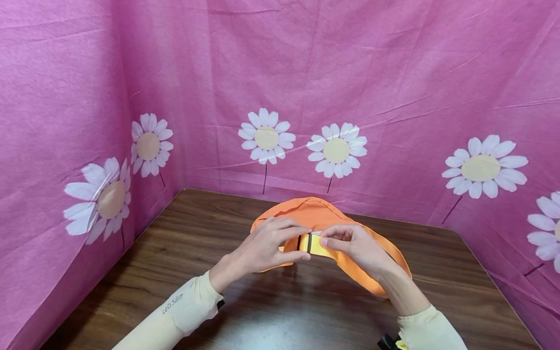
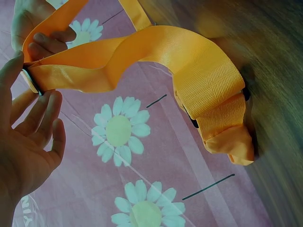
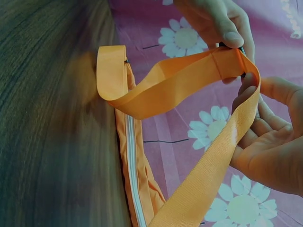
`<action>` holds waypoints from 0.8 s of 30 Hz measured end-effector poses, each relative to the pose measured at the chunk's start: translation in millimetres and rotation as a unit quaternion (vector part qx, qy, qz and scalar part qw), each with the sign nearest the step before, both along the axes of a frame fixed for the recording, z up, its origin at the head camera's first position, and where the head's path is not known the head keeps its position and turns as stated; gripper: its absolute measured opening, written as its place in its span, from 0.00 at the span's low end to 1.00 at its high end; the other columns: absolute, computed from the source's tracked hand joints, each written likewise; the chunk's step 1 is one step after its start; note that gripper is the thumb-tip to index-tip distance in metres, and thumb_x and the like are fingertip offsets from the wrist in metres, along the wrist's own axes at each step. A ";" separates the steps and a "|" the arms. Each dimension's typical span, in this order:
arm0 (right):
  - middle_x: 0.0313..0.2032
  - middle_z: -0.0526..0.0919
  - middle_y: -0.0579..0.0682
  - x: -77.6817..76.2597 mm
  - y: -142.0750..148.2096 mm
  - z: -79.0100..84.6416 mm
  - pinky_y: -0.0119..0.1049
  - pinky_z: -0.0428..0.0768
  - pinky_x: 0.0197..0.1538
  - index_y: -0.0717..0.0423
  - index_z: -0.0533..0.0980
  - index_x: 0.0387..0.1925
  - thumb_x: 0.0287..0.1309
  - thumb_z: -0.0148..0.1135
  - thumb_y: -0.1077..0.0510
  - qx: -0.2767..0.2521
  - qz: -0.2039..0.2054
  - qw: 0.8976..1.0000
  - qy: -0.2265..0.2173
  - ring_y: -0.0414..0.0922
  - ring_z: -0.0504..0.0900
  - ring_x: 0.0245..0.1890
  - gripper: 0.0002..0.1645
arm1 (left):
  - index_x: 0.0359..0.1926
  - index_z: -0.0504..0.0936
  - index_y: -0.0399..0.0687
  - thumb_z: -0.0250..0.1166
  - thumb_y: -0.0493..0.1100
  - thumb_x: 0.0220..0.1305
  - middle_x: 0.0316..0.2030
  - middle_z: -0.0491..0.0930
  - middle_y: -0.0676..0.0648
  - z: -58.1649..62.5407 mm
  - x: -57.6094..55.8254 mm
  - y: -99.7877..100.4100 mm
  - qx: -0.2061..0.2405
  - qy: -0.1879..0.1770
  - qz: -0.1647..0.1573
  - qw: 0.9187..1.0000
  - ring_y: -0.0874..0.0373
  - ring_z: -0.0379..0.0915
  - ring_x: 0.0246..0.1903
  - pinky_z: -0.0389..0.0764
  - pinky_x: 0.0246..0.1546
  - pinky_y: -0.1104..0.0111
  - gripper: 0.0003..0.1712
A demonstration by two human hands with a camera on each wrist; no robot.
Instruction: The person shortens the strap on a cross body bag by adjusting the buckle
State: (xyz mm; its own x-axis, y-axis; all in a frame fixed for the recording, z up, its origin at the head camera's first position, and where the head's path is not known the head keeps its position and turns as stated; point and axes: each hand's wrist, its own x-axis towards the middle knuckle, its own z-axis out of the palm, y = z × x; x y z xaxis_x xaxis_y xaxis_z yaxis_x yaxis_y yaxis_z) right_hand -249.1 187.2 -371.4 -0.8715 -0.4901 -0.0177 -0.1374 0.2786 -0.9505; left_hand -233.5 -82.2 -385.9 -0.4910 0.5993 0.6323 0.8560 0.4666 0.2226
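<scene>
An orange bag (image 1: 306, 211) with a white zipper (image 3: 132, 165) stands on the table, its long orange strap (image 3: 203, 175) looped up in front of it. My left hand (image 1: 267, 243) pinches the strap's black slide buckle (image 2: 33, 80) between thumb and fingertips. Just to the right of the buckle, my right hand (image 1: 358, 245) grips the strap between thumb and curled fingers. In the right wrist view the band runs over those fingers and down towards the bag. Another black buckle (image 2: 191, 118) shows lower on the strap, near the bag's end.
The dark wood-grain table (image 1: 183, 228) extends around the bag. Pink cloth (image 1: 393, 73) printed with white daisies hangs along its back and sides. Both forearms wear pale sleeves (image 1: 175, 306), with a black wrist device (image 1: 387, 341) by the right one.
</scene>
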 end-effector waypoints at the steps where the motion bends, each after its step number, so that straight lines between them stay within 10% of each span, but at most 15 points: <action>1: 0.42 0.80 0.59 0.0 -0.4 -0.3 0.44 0.76 0.45 0.57 0.84 0.47 0.62 0.72 0.49 0.000 0.000 1.000 0.000 0.54 0.75 0.43 0.18 | 0.59 0.85 0.50 0.74 0.58 0.61 0.51 0.81 0.57 -0.1 0.1 0.1 -0.001 -0.001 -0.001 1.000 0.66 0.73 0.53 0.70 0.57 0.59 0.29; 24: 0.56 0.82 0.48 -5.3 6.0 -2.3 0.52 0.70 0.60 0.48 0.85 0.51 0.64 0.70 0.44 0.027 0.014 1.000 0.003 0.52 0.76 0.59 0.19 | 0.58 0.85 0.51 0.76 0.59 0.59 0.52 0.81 0.58 3.4 3.7 1.4 0.002 0.003 0.019 1.000 0.67 0.72 0.54 0.69 0.56 0.59 0.30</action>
State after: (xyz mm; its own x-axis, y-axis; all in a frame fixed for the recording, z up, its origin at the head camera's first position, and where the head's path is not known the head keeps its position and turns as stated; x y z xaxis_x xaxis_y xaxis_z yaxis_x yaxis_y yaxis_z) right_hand -254.4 193.2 -373.7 -0.8574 -0.5132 -0.0394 -0.1514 0.3246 -0.9336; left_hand -229.8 -80.8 -382.5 -0.5100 0.5775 0.6375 0.8389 0.4978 0.2202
